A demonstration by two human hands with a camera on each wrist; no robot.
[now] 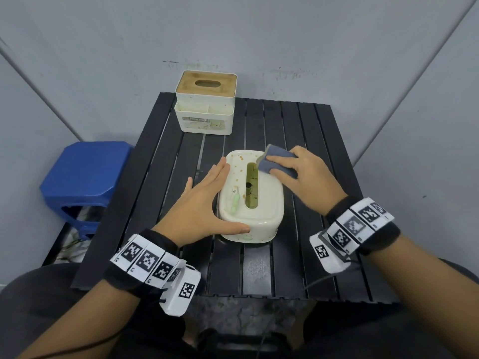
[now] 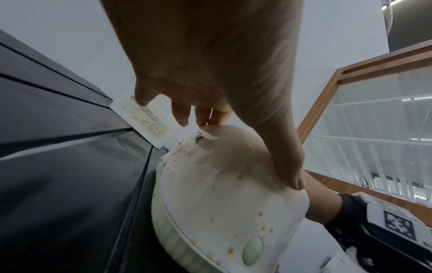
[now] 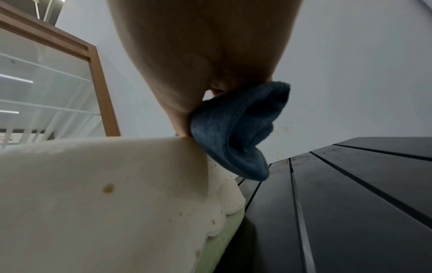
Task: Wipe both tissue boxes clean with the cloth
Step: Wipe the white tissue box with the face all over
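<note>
Right hand (image 1: pixel 308 174) grips cloth (image 1: pixel 278 160) at far-right corner of near tissue box (image 1: pixel 251 200), slot running near-far; left hand (image 1: pixel 204 206), fingers straight, braces its left side.

We see a black slatted table (image 1: pixel 298 141) set into a corner of grey walls (image 1: pixel 337 47). A blue plastic stool (image 1: pixel 85 174) stands just beside its left edge. From the wrist views, a wood-framed frosted glass panel (image 2: pixel 374 114) shows behind
</note>
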